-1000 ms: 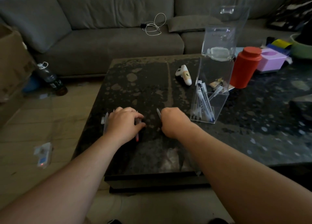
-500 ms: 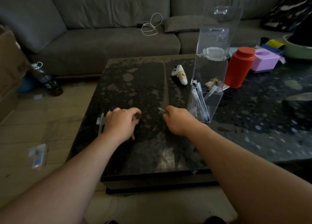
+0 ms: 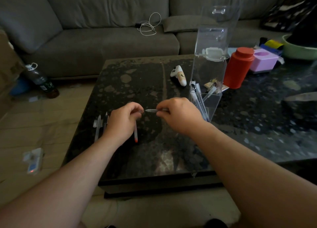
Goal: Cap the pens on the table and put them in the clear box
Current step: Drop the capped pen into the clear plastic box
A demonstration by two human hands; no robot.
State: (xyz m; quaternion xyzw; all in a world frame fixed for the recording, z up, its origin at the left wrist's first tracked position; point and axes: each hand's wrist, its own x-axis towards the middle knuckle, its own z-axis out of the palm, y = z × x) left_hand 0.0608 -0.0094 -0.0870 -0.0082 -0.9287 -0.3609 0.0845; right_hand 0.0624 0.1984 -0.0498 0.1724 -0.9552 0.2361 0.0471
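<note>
My right hand pinches a clear pen level above the dark table, its bare tip pointing left. My left hand faces it, fingers curled, pinching what looks like a small clear cap just off the pen tip. A pen with a red end shows below the left hand; I cannot tell whether it is held. Two clear pens lie left of that hand. The clear box stands right of my right hand, lid raised, with several pens inside.
A white controller lies behind the hands. A red canister, a purple box and a green bowl stand at the back right. A bottle and a small device are on the floor to the left.
Both hands have lifted off the table and come together. My right hand turned its pen level with the tip toward my left hand, which now holds its fingertips up to it.
</note>
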